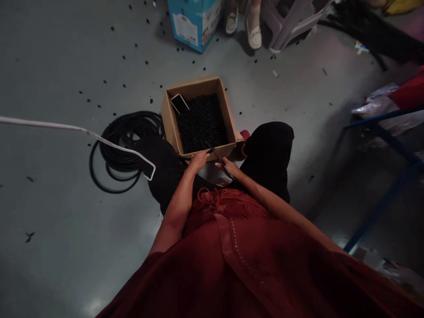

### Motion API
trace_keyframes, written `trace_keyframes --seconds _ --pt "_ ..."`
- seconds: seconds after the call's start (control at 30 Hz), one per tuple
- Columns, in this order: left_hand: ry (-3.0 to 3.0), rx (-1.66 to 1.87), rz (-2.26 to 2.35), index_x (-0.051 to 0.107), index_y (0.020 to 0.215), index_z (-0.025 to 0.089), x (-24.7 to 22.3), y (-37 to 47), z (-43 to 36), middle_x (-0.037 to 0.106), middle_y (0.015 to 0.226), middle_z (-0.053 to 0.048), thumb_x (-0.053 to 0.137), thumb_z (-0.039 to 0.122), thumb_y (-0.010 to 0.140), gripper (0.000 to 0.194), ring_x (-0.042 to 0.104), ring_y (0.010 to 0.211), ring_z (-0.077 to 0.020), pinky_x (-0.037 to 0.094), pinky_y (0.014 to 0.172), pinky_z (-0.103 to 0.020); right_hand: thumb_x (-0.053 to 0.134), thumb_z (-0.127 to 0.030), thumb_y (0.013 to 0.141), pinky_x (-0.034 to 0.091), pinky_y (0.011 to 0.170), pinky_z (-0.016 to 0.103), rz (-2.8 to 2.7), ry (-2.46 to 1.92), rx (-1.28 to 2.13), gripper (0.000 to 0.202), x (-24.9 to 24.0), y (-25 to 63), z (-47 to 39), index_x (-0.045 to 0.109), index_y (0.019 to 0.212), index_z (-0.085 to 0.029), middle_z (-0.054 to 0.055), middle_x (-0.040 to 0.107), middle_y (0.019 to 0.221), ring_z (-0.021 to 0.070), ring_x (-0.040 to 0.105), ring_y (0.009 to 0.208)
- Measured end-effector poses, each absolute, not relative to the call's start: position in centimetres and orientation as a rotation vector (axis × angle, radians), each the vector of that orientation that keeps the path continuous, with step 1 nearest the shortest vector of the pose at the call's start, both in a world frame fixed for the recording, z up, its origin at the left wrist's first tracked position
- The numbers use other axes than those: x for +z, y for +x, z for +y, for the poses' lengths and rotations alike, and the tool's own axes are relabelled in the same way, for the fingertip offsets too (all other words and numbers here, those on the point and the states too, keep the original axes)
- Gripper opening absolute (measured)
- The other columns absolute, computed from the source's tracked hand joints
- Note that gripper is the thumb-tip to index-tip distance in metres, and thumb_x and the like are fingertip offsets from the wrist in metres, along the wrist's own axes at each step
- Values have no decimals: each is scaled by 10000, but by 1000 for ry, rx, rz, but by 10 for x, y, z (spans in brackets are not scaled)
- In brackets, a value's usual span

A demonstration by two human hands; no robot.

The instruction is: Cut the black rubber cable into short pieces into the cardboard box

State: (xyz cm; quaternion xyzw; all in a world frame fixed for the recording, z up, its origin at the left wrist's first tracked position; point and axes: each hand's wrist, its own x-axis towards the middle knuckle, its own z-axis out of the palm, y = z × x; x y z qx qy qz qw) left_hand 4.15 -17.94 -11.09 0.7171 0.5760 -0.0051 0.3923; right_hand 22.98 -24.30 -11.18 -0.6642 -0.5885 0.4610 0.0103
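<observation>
My left hand [199, 160] is closed around the end of a black rubber hose [184, 157] at the near edge of a cardboard box [170, 128]. Close beside it on the right, my right hand [229, 168] grips a pair of scissors [226, 170]. Their dark blades reach toward the hose tip over the box's front rim. Inside the box lies a heap of small black cut pieces [202, 121]. A flat black rectangle with a light border [179, 104], perhaps a phone, leans in its far left corner. Whether the blades touch the hose I cannot tell.
A coil of black hose [114, 170] lies on the floor left of the box. A white cord [66, 126] crosses to my left thigh. Ahead are a blue carton [187, 24], a person's shoes [254, 36] and a plastic stool [285, 26]. A blue frame [391, 190] stands right.
</observation>
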Motion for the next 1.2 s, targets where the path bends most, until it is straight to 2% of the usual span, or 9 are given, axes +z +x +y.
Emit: trace_keyframes --seconds 0.13,0.23,0.57,0.87,1.07,1.2 --pt "1827 -49 1538 578 1402 144 -108 40 -179 627 1403 -141 424 298 1015 444 552 1333 -259 381 1125 -382 447 -578 968 403 706 273 -1846 -2124 1391 390 -108 231 -241 567 1077 -223 94 714 949 257 652 892" --pt "1882 -141 1602 615 1362 168 -106 38 -179 660 1345 -141 426 365 1017 439 576 1290 -294 386 1101 -419 437 -593 967 398 697 272 -1832 -2172 1358 419 -109 232 -239 577 1105 -223 101 722 960 266 659 909" --pt "1904 -213 1533 656 1290 203 -102 37 -179 714 1257 -107 393 391 1035 412 629 1211 -235 437 958 -310 439 -591 966 384 676 272 -1893 -2223 1279 430 -111 232 -239 614 1102 -222 104 730 948 265 669 899" --pt "1887 -192 1586 660 1284 202 -107 35 -179 718 1243 -124 393 413 1033 423 645 1190 -248 437 957 -326 440 -542 983 378 680 273 -1919 -2276 1209 382 -108 228 -239 633 1074 -224 112 740 975 262 679 919" --pt "1844 -144 1627 668 1281 241 -110 34 -177 716 1263 -92 412 413 1027 400 636 1206 -225 437 973 -302 452 -527 977 406 677 265 -1841 -2234 1246 345 -111 230 -240 610 997 -221 67 716 857 227 664 817" --pt "1813 -85 1657 640 1335 214 -112 33 -174 673 1348 -97 382 381 1039 426 604 1265 -216 430 1017 -290 437 -561 968 441 660 255 -1686 -2107 1399 382 -114 231 -244 579 1102 -233 26 692 839 192 646 740"
